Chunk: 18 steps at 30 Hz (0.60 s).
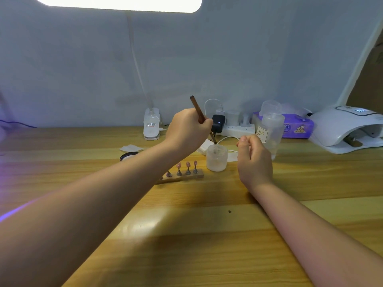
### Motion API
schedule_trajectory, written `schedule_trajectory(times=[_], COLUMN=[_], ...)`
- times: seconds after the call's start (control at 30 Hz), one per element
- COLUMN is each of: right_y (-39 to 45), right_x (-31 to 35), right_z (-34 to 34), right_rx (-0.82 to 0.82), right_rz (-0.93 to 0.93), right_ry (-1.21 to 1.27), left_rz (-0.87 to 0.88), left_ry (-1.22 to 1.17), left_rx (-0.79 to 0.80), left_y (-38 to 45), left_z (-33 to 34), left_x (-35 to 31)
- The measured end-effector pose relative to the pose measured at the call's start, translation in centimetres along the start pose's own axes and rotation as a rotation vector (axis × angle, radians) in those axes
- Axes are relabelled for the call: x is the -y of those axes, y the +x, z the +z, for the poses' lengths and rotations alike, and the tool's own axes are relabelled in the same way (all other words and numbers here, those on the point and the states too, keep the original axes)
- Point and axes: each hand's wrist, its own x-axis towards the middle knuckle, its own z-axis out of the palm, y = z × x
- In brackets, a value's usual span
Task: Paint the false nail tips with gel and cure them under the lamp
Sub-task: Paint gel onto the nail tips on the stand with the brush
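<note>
Now dipping brush (198,110), gripped in left hand (187,131), into frosted jar (216,157); right hand (253,160) loosely curled, holding nothing. Nail tips (187,165) waiting just below left hand; next probably needing steady strokes.

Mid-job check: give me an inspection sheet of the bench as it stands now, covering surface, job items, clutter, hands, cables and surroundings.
Surface: wooden table, a small dark speck near the middle.
Job's things: nail tips upright on a wooden holder; frosted jar, open; brush tip at the jar's mouth; curing lamp at right, a wooden piece inside.
Clutter: clear bottle, purple wipes pack, black-rimmed pot, white pads.
Hands: left hand grips the brush; right hand loosely curled beside the jar, what it pinches unclear.
Cables: white cable behind the jar; power strip with black adapter.
Surroundings: grey wall, clip lamp base, lit panel overhead.
</note>
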Motion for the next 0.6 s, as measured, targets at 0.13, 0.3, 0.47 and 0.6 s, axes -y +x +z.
schedule_trajectory(times=[0.13, 0.3, 0.47, 0.6], right_y=[0.0, -0.1, 0.0, 0.0], right_x=[0.1, 0.0, -0.2, -0.1], right_z=[0.0, 0.0, 0.1, 0.1], right_rx=[-0.013, -0.030, -0.015, -0.035], right_rz=[0.014, 0.023, 0.025, 0.008], right_ry=[0.026, 0.048, 0.046, 0.047], left_rz=[-0.115, -0.305, -0.387, -0.419], left_ry=[-0.034, -0.152, -0.335, -0.524], left_rx=[0.112, 0.142, 0.038, -0.030], left_y=[-0.3, -0.2, 0.0, -0.7], left_z=[0.4, 0.7, -0.2, -1.4], left_x=[-0.2, -0.7, -0.7, -0.2])
